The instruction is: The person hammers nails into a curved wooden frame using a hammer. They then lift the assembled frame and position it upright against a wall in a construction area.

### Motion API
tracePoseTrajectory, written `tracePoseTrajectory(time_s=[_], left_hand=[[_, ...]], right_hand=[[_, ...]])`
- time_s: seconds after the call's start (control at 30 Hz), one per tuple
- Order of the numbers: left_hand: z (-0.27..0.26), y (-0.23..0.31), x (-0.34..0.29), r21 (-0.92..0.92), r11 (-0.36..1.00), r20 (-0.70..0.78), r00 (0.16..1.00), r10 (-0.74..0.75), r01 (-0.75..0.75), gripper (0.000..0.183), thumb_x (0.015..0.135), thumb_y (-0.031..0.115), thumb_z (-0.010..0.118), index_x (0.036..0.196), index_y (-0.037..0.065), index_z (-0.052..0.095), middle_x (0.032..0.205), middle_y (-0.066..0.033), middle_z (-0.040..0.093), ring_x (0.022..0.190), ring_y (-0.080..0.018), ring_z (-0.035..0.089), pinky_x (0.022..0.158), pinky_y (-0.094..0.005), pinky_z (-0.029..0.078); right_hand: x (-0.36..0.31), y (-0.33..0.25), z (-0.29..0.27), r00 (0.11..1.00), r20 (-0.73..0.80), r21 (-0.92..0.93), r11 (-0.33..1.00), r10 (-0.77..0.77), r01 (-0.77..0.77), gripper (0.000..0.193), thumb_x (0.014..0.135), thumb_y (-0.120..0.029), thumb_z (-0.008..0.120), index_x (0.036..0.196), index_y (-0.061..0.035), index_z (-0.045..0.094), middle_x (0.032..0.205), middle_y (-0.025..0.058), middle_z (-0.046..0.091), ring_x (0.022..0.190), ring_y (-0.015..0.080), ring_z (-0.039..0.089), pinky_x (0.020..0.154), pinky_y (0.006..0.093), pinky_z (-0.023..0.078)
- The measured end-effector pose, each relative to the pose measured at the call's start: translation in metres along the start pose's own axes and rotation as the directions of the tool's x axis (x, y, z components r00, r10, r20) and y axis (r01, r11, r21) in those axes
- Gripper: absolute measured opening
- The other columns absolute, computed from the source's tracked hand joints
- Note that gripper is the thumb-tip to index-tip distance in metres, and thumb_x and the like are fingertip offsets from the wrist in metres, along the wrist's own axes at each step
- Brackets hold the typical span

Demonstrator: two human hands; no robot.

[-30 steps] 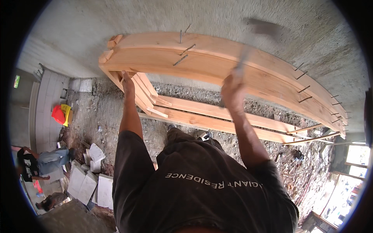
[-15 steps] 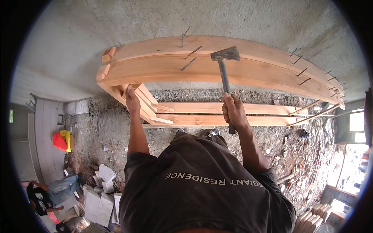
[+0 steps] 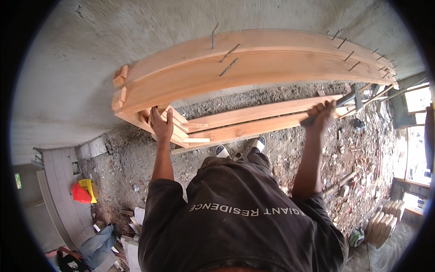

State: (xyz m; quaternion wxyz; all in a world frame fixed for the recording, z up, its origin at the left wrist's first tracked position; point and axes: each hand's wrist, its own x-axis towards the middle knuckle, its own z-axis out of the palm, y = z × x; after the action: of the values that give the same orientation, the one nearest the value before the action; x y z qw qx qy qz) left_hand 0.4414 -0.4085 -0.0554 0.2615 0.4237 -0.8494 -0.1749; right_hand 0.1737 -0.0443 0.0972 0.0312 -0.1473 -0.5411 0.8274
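A long wooden door-frame-like assembly (image 3: 272,68) of paired boards leans across the far side against the grey wall. Several large nails (image 3: 229,66) stick out of its upper boards, some of them bent. My left hand (image 3: 161,124) lies against the inside of its left end piece, fingers stretched and thumb apart; the fingertips are partly hidden by the wood. My right hand (image 3: 321,114) is closed round the dark handle of a hatchet (image 3: 357,98), out to the right in front of the lower boards (image 3: 267,115). The hatchet is blurred by motion.
Rubble and gravel (image 3: 358,158) cover the ground around my sandalled feet (image 3: 259,144). At the left stand a pale block ledge (image 3: 61,181) and a red and yellow item (image 3: 86,191). A person in jeans (image 3: 97,247) is at lower left; stacked bags (image 3: 385,224) sit lower right.
My right hand has swung the hatchet right, away from the upper boards. My left hand has loosened from a grip to stretched fingers. The view has tilted, showing more of my feet.
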Motion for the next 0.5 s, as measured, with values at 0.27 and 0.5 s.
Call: tracePoseTrajectory(time_s=[0.27, 0.5], left_hand=[[0.011, 0.001, -0.002, 0.068, 0.998, 0.001, 1.000, -0.006, 0.006, 0.074, 0.083, 0.041, 0.057, 0.132, -0.004, 0.026, 0.134, -0.0272, 0.030, 0.125, -0.0403, 0.029, 0.101, -0.0483, 0.026], [0.007, 0.001, -0.006, 0.041, 0.999, -0.005, 1.000, 0.020, -0.020, 0.077, 0.081, 0.037, 0.060, 0.135, -0.002, 0.021, 0.135, -0.0247, 0.031, 0.126, -0.0399, 0.028, 0.100, -0.0507, 0.026]], right_hand=[[-0.103, 0.071, 0.026, 0.651, 0.541, -0.449, 0.838, 0.532, -0.311, 0.017, 0.092, -0.027, 0.049, 0.083, -0.0118, 0.049, 0.051, -0.0072, 0.037, 0.037, 0.0043, 0.032, 0.032, 0.0207, 0.028], [-0.004, -0.011, -0.010, 0.997, -0.049, 0.013, 0.998, -0.053, 0.054, 0.022, 0.093, -0.027, 0.038, 0.077, -0.0118, 0.040, 0.052, -0.0041, 0.037, 0.040, 0.0053, 0.036, 0.034, 0.0233, 0.033]])
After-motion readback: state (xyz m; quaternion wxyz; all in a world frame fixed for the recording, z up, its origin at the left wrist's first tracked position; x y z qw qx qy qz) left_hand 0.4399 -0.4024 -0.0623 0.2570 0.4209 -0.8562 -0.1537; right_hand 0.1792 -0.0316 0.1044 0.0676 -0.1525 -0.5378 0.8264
